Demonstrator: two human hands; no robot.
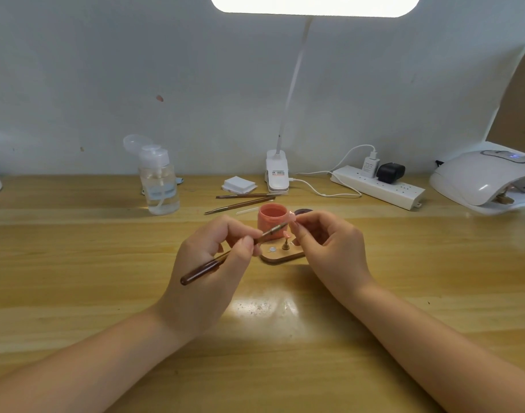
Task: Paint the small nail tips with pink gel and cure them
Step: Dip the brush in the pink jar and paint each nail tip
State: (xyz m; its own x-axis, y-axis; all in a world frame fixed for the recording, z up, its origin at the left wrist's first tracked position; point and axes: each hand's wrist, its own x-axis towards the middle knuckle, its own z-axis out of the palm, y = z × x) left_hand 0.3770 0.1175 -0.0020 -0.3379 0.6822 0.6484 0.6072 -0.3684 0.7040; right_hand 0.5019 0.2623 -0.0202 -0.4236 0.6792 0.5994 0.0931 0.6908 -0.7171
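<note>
My left hand grips a brown gel brush like a pen, its bristle end reaching up to the right. My right hand pinches a small pink nail tip at the fingertips, and the brush tip touches it. Just behind the hands stands an open pink gel jar, with its dark lid lying to the right. Below the hands a small wooden holder board carries a metal stand. The white curing lamp sits at the far right of the table.
Two spare brushes and a stack of white pads lie behind the jar. A clear pump bottle stands back left. A clip lamp base, cable and power strip line the back edge by the wall.
</note>
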